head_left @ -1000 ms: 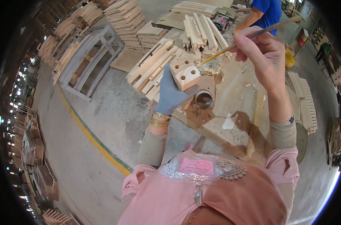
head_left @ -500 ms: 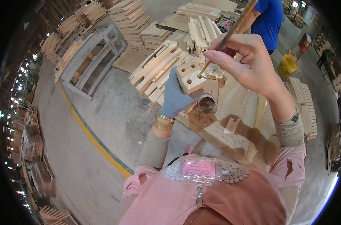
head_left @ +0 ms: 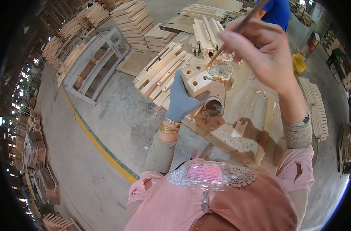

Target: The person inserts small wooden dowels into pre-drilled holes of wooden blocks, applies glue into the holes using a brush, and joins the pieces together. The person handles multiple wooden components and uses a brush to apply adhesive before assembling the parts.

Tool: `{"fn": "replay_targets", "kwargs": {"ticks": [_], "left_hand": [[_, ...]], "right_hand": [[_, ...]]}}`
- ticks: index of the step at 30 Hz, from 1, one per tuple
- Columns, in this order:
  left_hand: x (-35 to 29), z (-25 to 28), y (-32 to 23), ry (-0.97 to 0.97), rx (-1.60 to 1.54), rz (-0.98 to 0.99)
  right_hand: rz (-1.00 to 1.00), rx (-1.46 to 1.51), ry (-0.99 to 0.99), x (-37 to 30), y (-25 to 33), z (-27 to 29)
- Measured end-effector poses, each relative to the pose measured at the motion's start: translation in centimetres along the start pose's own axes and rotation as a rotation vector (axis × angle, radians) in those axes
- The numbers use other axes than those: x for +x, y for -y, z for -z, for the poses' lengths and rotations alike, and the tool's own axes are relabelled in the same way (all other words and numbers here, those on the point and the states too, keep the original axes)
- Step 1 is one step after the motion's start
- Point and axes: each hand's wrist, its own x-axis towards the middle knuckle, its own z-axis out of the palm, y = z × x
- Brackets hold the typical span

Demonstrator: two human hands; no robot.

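My left hand, in a grey glove, grips a pale wooden block with round holes drilled in its faces and holds it above the workbench. My right hand, bare, pinches a thin brush stick whose lower tip touches the block's upper edge beside a hole. A small round tin of brown filler sits on the bench just below the block.
The wooden workbench carries brown filler smears, wood scraps and a loose batten. Stacks of planks lie left of it, a grey frame further left. A person in blue stands beyond. A yellow floor line runs diagonally.
My right hand has swung the brush stick from nearly level to steep, bringing its tip down onto the block. My left hand keeps the block steady.
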Motion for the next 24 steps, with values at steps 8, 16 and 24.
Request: {"fn": "replay_targets", "kwargs": {"ticks": [8,16,24], "left_hand": [[-0.7,0.5,0.1,-0.066,0.006,0.007],[-0.5,-0.1,0.4,-0.056,-0.075,-0.016],[-0.5,0.0,1.1,-0.051,-0.072,-0.043]], "right_hand": [[-0.353,0.094,-0.164,-7.2,-7.8,-2.7],[-0.578,-0.108,-0.059,-19.4,-17.1,-15.4],[-0.602,-0.039,-0.08,-21.5,-19.7,-17.9]]}}
